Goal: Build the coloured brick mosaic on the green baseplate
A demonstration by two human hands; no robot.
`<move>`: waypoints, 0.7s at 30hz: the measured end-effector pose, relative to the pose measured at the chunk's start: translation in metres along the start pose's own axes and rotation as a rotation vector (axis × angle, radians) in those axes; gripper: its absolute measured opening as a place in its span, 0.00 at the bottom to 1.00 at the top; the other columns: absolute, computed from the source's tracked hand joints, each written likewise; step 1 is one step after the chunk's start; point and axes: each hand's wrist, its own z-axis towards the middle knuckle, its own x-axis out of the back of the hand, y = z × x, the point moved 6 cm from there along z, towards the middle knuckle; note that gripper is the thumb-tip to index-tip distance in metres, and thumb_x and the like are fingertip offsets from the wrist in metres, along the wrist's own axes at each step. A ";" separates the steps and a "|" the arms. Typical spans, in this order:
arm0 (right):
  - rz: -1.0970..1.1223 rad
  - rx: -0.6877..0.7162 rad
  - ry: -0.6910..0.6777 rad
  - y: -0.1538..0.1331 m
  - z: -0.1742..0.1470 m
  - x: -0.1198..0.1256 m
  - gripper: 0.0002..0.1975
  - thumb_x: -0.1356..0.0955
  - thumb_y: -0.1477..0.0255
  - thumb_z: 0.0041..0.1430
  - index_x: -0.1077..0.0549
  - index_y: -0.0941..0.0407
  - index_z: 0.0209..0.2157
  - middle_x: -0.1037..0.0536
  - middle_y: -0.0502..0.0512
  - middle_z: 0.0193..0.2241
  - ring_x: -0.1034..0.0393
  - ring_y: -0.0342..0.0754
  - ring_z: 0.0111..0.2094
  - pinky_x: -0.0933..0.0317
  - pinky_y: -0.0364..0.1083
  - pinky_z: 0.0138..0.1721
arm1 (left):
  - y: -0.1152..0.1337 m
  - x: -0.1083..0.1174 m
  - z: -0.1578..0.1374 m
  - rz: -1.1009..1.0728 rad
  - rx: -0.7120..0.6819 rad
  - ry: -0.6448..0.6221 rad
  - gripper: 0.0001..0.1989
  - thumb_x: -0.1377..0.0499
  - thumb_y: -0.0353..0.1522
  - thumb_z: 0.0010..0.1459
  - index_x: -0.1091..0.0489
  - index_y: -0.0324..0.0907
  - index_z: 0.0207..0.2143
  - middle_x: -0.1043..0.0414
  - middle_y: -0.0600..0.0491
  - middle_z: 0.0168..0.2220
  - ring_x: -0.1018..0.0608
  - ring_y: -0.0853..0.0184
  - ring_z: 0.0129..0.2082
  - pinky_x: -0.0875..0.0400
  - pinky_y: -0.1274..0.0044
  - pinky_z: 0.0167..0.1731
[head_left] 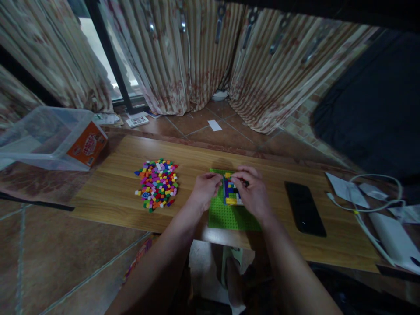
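The brick block (231, 192) sits on the green baseplate (226, 214) at mid-table, long axis running away from the person; the right hand (252, 194) pinches a brick at its far end, nearer than the left hand (205, 188), whose grip I cannot tell; loose bricks (157, 183) lie well left.

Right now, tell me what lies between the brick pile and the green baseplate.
Head view: only bare wooden board between the brick pile and green baseplate, apart from the left hand at the plate's edge.
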 end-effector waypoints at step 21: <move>0.001 -0.142 0.073 0.016 0.010 -0.013 0.05 0.32 0.70 0.53 0.22 0.53 0.31 0.25 0.59 0.43 0.32 0.55 0.49 0.41 0.58 0.53 | -0.017 -0.008 0.022 0.149 -0.040 0.012 0.07 0.43 0.23 0.49 0.34 0.38 0.20 0.42 0.61 0.13 0.42 0.79 0.12 0.53 0.82 0.14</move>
